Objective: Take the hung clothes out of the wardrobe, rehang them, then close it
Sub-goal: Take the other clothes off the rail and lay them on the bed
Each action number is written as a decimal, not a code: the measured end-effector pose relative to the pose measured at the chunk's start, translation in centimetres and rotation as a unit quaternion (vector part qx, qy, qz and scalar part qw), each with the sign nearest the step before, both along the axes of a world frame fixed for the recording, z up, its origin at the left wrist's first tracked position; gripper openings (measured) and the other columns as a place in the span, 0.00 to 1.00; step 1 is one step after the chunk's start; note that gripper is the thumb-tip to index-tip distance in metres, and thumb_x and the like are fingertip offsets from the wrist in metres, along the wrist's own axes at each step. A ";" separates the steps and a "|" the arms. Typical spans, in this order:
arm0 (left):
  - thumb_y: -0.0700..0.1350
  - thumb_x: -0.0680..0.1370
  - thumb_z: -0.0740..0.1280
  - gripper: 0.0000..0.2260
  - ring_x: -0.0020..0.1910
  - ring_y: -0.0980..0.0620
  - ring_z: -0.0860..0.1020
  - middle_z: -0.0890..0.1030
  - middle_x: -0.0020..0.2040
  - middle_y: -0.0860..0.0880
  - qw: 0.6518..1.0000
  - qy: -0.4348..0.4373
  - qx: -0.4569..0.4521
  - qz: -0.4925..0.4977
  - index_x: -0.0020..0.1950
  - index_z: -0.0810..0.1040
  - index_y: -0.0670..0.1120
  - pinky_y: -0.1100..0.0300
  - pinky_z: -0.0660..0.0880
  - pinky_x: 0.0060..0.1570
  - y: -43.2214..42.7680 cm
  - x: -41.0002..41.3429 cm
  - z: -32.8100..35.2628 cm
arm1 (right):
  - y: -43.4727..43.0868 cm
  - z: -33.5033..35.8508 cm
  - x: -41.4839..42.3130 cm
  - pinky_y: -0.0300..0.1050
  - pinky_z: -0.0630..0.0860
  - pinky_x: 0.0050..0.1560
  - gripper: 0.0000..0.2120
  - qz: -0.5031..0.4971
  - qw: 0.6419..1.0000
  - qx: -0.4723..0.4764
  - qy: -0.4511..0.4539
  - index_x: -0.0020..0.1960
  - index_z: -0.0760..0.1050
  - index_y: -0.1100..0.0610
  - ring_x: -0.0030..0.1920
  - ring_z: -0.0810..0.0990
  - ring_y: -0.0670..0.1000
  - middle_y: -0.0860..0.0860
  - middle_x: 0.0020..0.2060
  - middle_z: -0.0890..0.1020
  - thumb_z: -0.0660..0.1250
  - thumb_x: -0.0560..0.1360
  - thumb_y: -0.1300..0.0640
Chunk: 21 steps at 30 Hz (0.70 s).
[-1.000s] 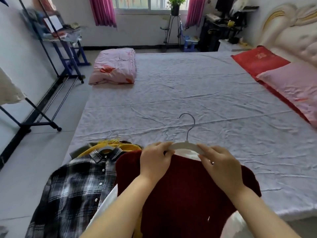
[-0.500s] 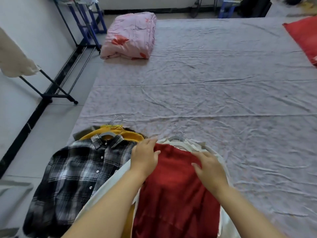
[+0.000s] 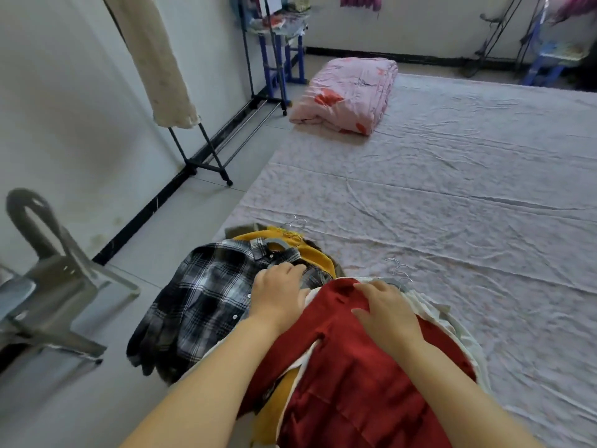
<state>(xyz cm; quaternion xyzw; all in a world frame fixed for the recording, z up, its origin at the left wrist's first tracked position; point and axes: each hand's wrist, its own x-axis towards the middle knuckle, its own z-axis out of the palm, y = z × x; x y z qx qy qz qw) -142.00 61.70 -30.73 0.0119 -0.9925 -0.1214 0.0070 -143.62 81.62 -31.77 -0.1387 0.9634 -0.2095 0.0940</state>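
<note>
A dark red garment [image 3: 361,376] lies on a pile of clothes at the near corner of the bed [image 3: 452,205], over white fabric [image 3: 452,328] and its grey hanger hooks [image 3: 399,270]. To its left lies a black-and-white plaid shirt [image 3: 197,299] on a grey hanger, over a yellow garment [image 3: 310,253]. My left hand [image 3: 279,294] rests on the plaid shirt's shoulder beside the red garment, fingers loosely bent. On the red garment's top lies my right hand [image 3: 384,308], flat, with fingers spread.
A black clothes rack [image 3: 200,156] with a cream garment [image 3: 155,59] stands by the left wall. A folded pink quilt [image 3: 349,95] lies at the bed's far corner. A grey metal stand [image 3: 48,279] is at the near left. Blue shelving [image 3: 281,59] stands far back.
The red garment on its white hanger was lowered onto the pile. My left hand shifted left onto the plaid shirt; my right hand flattened on the red cloth. The view turned left.
</note>
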 end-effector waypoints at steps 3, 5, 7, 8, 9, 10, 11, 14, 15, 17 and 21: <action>0.55 0.77 0.61 0.21 0.58 0.50 0.72 0.75 0.59 0.52 0.998 -0.006 -0.023 0.053 0.68 0.66 0.50 0.56 0.63 0.58 -4.4 4.1 1.1 | -4.4 1.4 1.5 0.45 0.66 0.64 0.25 0.064 0.998 0.021 0.010 0.70 0.66 0.49 0.65 0.67 0.52 0.48 0.65 0.70 0.65 0.74 0.49; 0.55 0.77 0.61 0.21 0.58 0.50 0.73 0.75 0.59 0.51 0.995 -0.006 -0.024 0.098 0.67 0.66 0.49 0.55 0.64 0.59 -7.6 7.8 1.8 | -7.8 2.5 3.0 0.45 0.66 0.64 0.27 0.114 0.993 0.036 0.020 0.71 0.64 0.49 0.66 0.67 0.52 0.48 0.66 0.69 0.65 0.74 0.48; 0.55 0.77 0.61 0.20 0.57 0.50 0.73 0.75 0.59 0.51 0.988 0.004 -0.033 0.149 0.66 0.67 0.49 0.56 0.65 0.59 -11.1 12.3 2.4 | -11.8 3.5 5.2 0.46 0.66 0.65 0.28 0.167 0.984 0.045 0.031 0.72 0.62 0.49 0.67 0.66 0.52 0.48 0.67 0.68 0.65 0.74 0.46; 0.55 0.77 0.61 0.20 0.57 0.50 0.73 0.75 0.59 0.51 0.984 0.007 -0.040 0.176 0.66 0.67 0.49 0.56 0.65 0.59 -12.9 14.8 2.8 | -13.9 4.0 6.6 0.46 0.66 0.65 0.29 0.193 0.979 0.048 0.037 0.72 0.61 0.49 0.67 0.65 0.53 0.47 0.68 0.68 0.65 0.74 0.46; 0.55 0.77 0.61 0.20 0.57 0.50 0.73 0.75 0.59 0.51 0.978 0.009 -0.044 0.205 0.66 0.67 0.49 0.56 0.65 0.59 -14.7 17.5 3.1 | -16.1 4.5 8.2 0.46 0.66 0.65 0.29 0.219 0.974 0.049 0.045 0.72 0.61 0.49 0.68 0.65 0.53 0.47 0.68 0.68 0.65 0.74 0.45; 0.56 0.77 0.61 0.20 0.58 0.50 0.73 0.75 0.60 0.51 0.971 0.010 -0.045 0.234 0.66 0.66 0.49 0.56 0.64 0.59 -16.4 20.3 3.4 | -18.4 5.0 9.9 0.47 0.66 0.64 0.29 0.243 0.967 0.047 0.051 0.72 0.61 0.49 0.68 0.65 0.52 0.47 0.68 0.68 0.64 0.75 0.45; 0.55 0.77 0.61 0.20 0.59 0.49 0.72 0.74 0.60 0.51 0.964 0.010 -0.045 0.263 0.67 0.66 0.49 0.55 0.64 0.59 -18.1 23.3 3.8 | -20.7 5.4 11.7 0.47 0.66 0.64 0.29 0.268 0.961 0.045 0.054 0.72 0.60 0.49 0.68 0.65 0.52 0.47 0.68 0.67 0.64 0.75 0.45; 0.55 0.77 0.61 0.22 0.60 0.47 0.71 0.73 0.62 0.49 0.938 0.007 -0.048 0.343 0.68 0.64 0.49 0.54 0.65 0.58 -22.6 32.7 4.8 | -27.3 6.3 18.2 0.47 0.65 0.65 0.30 0.346 0.935 0.039 0.058 0.73 0.58 0.48 0.68 0.63 0.52 0.47 0.69 0.66 0.64 0.75 0.45; 0.55 0.77 0.61 0.22 0.60 0.47 0.71 0.73 0.62 0.49 0.928 0.006 -0.053 0.368 0.68 0.64 0.49 0.54 0.65 0.57 -23.9 35.9 5.0 | -29.4 6.6 20.6 0.47 0.65 0.66 0.30 0.370 0.926 0.037 0.062 0.73 0.59 0.48 0.68 0.63 0.52 0.47 0.69 0.66 0.64 0.75 0.45; 0.55 0.77 0.61 0.22 0.59 0.46 0.72 0.73 0.62 0.48 0.907 0.002 -0.062 0.416 0.69 0.64 0.48 0.54 0.66 0.56 -26.2 42.4 5.4 | -33.4 6.9 25.3 0.46 0.65 0.65 0.30 0.415 0.907 0.030 0.066 0.73 0.59 0.48 0.68 0.64 0.52 0.47 0.68 0.67 0.64 0.74 0.45; 0.56 0.77 0.62 0.22 0.59 0.47 0.72 0.74 0.61 0.49 0.858 -0.004 -0.073 0.508 0.68 0.64 0.49 0.55 0.66 0.56 -29.4 54.4 5.8 | -40.0 7.3 34.5 0.47 0.64 0.67 0.31 0.509 0.858 0.017 0.066 0.73 0.59 0.48 0.68 0.64 0.51 0.46 0.69 0.66 0.65 0.74 0.44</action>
